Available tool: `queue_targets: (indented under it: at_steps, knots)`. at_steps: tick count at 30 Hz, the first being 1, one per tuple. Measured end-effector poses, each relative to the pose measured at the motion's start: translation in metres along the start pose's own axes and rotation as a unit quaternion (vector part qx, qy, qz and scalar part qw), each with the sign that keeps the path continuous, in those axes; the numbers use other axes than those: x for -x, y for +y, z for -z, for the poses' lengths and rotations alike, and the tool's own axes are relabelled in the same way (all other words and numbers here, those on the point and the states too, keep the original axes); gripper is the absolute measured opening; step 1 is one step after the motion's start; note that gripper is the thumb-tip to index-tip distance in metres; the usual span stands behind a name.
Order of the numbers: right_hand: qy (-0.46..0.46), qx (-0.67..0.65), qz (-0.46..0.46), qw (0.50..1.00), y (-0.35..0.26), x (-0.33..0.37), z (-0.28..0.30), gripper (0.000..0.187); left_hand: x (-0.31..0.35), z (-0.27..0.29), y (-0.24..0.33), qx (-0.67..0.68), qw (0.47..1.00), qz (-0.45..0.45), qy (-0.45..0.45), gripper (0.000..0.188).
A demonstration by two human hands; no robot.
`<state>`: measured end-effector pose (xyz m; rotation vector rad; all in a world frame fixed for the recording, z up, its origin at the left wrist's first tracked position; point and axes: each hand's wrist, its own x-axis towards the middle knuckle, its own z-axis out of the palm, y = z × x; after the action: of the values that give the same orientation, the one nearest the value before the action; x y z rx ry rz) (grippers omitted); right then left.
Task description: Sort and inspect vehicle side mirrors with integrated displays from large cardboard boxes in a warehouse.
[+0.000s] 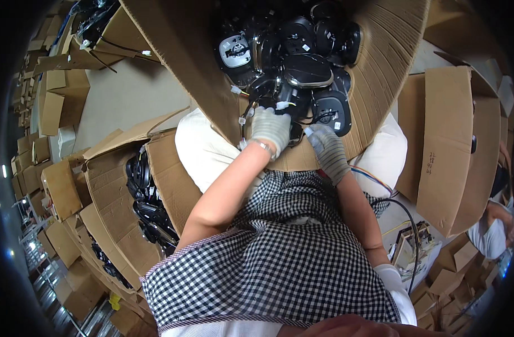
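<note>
Black rounded plastic housings with thin wires (307, 70) sat heaped inside a big brown ribbed-cardboard box (389, 64). In the head view its mouth was between white-trousered knees (387, 143), probably for easier reach. The grey knit-gloved left hand (271, 126) had its fingers curled by a white plastic connector (284, 105); the matching right hand (329, 149) was bunched near the lowest housing. Couldn't tell if either was clamped on anything, tbh.

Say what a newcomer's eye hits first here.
Probably the black-and-white checked apron, filling the lower middle. Above it, a large open cardboard box holds a pile of black parts. The gloved left hand and gloved right hand are at the pile's near edge.
</note>
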<state>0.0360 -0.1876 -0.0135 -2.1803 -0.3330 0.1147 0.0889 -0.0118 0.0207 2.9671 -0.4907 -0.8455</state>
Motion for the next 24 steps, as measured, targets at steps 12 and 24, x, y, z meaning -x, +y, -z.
queue_targets:
  at_steps: [12,24]
  knots:
    - [-0.041,0.299,0.159,0.94,0.003,0.027,-0.006,0.03,0.089,-0.022,-0.005,0.623,0.775,-0.042,0.096,0.032]
    - [0.007,0.179,0.086,0.98,-0.012,0.062,0.015,0.03,0.064,0.052,-0.016,0.696,0.562,-0.077,0.44,0.052]
